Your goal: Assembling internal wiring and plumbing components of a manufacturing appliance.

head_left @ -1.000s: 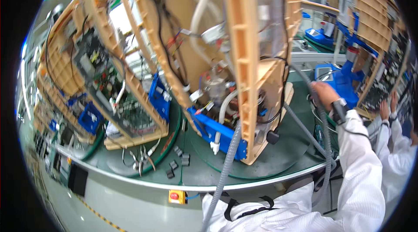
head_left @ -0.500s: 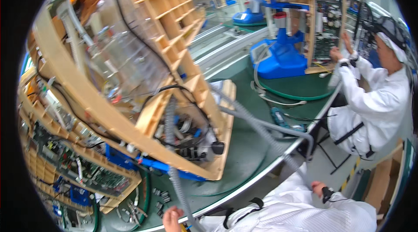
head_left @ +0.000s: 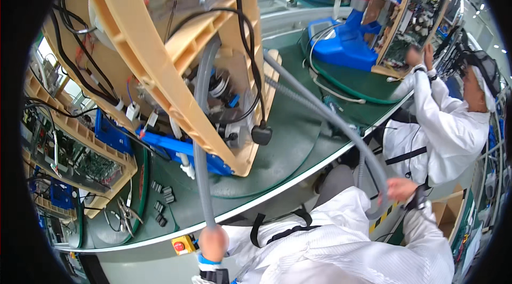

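Observation:
A grey hose point(head_left: 201, 167) runs down from the tan plastic frame point(head_left: 160, 76) of the upright appliance assembly. My left hand point(head_left: 213, 242), low in the picture, is closed around its lower end. A second grey corrugated hose point(head_left: 325, 116) comes out of the same assembly and curves down to the right. My right hand point(head_left: 401, 188) grips that hose near its lower bend. A black plug point(head_left: 261, 135) hangs on its cable in front of the frame. The assembly stands on a blue base point(head_left: 181, 148) on a round green pallet point(head_left: 277, 161).
A co-worker in white point(head_left: 442, 124) reaches both hands to another assembly on a blue base point(head_left: 346, 49) at the upper right. Circuit boards in tan frames point(head_left: 80, 161) stand at the left. A yellow box with a red button point(head_left: 182, 244) sits on the line's edge. Small black parts point(head_left: 162, 204) lie nearby.
The view has swung left and closer to the assembly. My left hand has come up on the grey hose, and my right hand has risen and taken hold of the corrugated hose.

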`<action>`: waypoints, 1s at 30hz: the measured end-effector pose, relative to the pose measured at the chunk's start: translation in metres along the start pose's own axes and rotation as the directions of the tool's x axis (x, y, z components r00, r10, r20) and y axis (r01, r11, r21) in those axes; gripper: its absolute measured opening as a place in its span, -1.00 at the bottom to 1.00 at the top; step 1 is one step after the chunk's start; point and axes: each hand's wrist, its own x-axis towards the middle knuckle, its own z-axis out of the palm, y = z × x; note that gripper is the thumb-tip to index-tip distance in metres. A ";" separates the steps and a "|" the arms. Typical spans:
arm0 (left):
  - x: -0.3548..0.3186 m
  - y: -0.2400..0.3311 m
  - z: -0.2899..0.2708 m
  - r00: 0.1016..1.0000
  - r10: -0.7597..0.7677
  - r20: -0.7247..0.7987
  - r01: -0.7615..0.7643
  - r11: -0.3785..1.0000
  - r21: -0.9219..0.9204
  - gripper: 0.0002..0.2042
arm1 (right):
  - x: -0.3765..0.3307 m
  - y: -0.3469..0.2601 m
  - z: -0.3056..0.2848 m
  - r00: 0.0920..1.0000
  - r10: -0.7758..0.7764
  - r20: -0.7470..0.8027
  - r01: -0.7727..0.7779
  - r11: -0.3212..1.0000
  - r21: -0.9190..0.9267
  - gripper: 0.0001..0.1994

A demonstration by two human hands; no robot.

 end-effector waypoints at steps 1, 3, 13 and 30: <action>-0.018 -0.027 0.001 0.998 0.046 -0.038 -0.042 0.994 0.101 -0.64 | -0.012 -0.032 -0.007 0.996 -0.082 -0.029 0.082 0.996 0.024 -0.63; -0.077 -0.128 -0.018 0.993 0.030 -0.117 0.012 0.939 0.345 -0.72 | 0.013 -0.095 0.012 0.854 -0.511 0.093 0.458 0.826 0.328 -0.49; -0.277 -0.300 -0.059 0.807 -0.572 -0.145 0.549 0.637 0.541 -0.76 | 0.185 -0.073 0.045 0.753 -0.627 -0.197 0.274 0.572 -0.773 -0.53; 0.112 0.156 0.057 0.991 -0.021 0.134 0.037 0.992 -0.117 -0.67 | 0.172 0.005 0.042 0.587 -0.804 -0.094 0.117 0.199 -0.973 -0.58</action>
